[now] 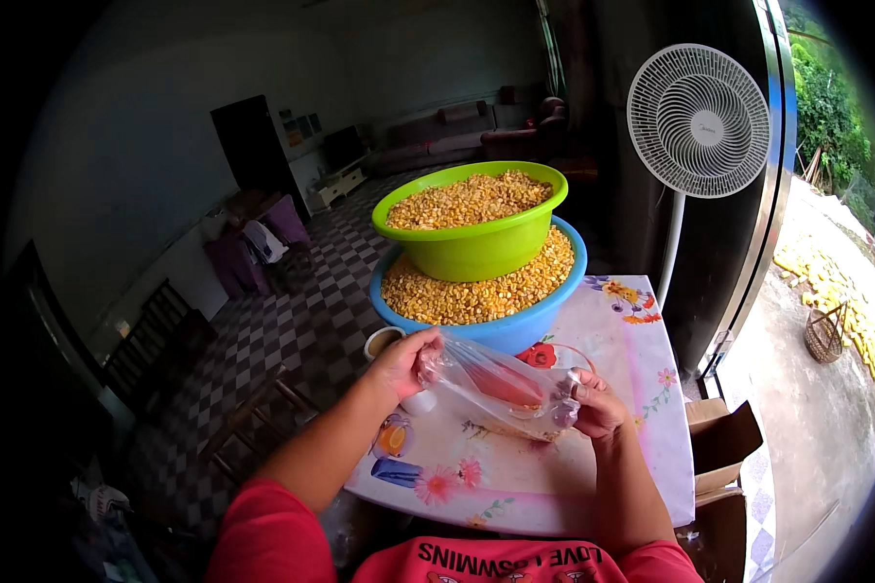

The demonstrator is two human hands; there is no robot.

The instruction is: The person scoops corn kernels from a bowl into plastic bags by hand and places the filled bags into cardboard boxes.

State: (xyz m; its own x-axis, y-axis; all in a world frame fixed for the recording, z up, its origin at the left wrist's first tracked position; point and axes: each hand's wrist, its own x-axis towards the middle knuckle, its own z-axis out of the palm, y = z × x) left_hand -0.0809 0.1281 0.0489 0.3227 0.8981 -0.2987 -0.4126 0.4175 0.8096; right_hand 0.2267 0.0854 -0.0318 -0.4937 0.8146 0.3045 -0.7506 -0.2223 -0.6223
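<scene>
A clear plastic bag (492,382) is stretched between my two hands above the table. My left hand (407,364) grips one side of its rim, and my right hand (599,404) holds the opposite side, where the plastic is bunched. Something reddish and some yellow bits show through or behind the film; I cannot tell whether they are inside the bag. Beyond the bag, a blue plastic basin (507,334) heaped with corn kernels (474,299) stands on the table. A green plastic basin (481,251), also full of kernels, rests on top of those in the blue one.
A flowered tablecloth (634,350) covers the table. A cup (383,341) stands by the blue basin's left side. Open cardboard boxes (722,441) sit at the table's right, below a standing fan (700,124). A wooden chair (255,419) is at left; outside lie corn cobs (846,299) and a basket (824,337).
</scene>
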